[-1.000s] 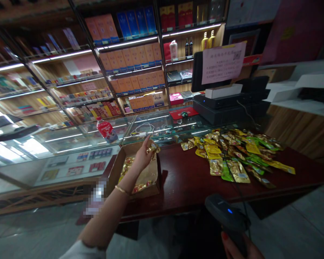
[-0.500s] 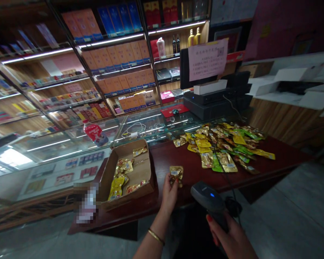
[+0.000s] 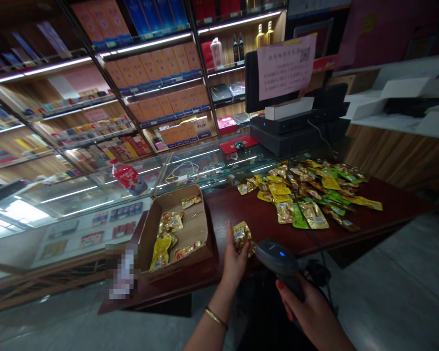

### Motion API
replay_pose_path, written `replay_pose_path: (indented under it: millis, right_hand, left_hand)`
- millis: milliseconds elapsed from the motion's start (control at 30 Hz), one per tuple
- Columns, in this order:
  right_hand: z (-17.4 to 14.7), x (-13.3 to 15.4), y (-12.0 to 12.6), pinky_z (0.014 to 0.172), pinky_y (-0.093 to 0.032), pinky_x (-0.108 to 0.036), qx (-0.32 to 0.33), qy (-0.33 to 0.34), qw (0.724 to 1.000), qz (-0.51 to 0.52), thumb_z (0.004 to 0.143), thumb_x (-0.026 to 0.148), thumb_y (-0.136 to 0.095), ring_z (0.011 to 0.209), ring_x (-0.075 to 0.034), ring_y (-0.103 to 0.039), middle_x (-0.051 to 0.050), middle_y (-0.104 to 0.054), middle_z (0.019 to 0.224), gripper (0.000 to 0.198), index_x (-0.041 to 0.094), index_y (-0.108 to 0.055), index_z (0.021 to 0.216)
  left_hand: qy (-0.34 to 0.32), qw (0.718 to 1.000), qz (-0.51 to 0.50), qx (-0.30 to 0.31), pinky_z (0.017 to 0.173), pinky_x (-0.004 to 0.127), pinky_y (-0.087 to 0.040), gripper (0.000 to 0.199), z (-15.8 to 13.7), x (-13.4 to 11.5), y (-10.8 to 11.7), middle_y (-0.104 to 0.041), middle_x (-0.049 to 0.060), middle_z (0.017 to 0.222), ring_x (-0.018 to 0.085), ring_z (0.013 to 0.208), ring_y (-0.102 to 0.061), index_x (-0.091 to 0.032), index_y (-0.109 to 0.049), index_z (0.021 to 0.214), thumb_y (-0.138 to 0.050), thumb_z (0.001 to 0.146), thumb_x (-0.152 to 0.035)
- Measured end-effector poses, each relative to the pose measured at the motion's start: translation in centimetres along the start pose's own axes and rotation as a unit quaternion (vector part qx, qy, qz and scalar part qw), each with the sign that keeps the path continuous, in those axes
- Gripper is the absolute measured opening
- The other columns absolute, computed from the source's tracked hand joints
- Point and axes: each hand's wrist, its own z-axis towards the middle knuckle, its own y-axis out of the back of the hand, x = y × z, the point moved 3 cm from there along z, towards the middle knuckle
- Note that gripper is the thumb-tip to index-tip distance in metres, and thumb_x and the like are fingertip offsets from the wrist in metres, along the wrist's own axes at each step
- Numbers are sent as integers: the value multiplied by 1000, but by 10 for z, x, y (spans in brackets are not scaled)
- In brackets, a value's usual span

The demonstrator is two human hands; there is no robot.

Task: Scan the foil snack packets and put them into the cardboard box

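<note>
My left hand [image 3: 235,261] has a small gold snack packet [image 3: 243,235] between thumb and fingers, with one finger stretched up beside it. The packet is over the dark red tabletop [image 3: 223,217]. My right hand [image 3: 309,302] is wrapped round the handle of a black barcode scanner [image 3: 278,261], which has a blue light on top. Its head points toward the packet, close to it. To the left stands an open cardboard box [image 3: 192,234] with several gold and yellow packets inside. A heap of gold, yellow, brown and green packets [image 3: 305,187] lies at the right.
Behind the table runs a glass display counter [image 3: 131,204], with a red bag [image 3: 129,176] on it. A monitor with a pink paper sheet [image 3: 286,68] stands over a black cash drawer [image 3: 278,139]. The scanner's cable [image 3: 314,236] crosses the tabletop. Shelves of boxes [image 3: 153,70] line the back.
The packet has tilted in my left hand, and one finger has straightened upward. The scanner has moved slightly closer to it. The camera view has shifted a little.
</note>
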Motion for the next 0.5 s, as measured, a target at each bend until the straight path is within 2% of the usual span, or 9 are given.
replay_pose_path:
  millis: [167,267,367,500]
  right_hand:
    - [-1,0,-1,53,-44,-26,0,-7,1000,-11,88,69,-52,50,-16,-55,6,-51,52,46,23,-58,86]
    - [-2,-2,-1,53,-44,-26,5,-5,1000,-16,88,71,-51,50,-15,-55,6,-51,53,49,22,-59,86]
    - [-1,-5,-2,53,-43,-26,10,0,1000,-17,89,72,-49,51,-16,-55,6,-51,53,53,21,-62,92]
    - [-1,-6,-2,52,-43,-25,13,-3,1000,-12,90,72,-48,50,-15,-54,6,-51,53,53,21,-63,94]
  left_hand:
    - [3,999,33,9,122,47,-33,76,1,5,2,-51,9,155,30,141,-50,-26,-50,149,-75,78,-17]
    - [17,999,28,22,119,48,-39,77,2,7,1,-54,11,153,29,135,-56,-25,-48,150,-73,78,-15]
    - [41,998,9,35,114,46,-45,81,3,8,-1,-64,13,141,28,127,-63,-24,-43,154,-71,78,-14]
    - [26,999,21,17,117,45,-41,79,2,5,-1,-61,11,145,28,132,-59,-24,-47,151,-72,77,-15]
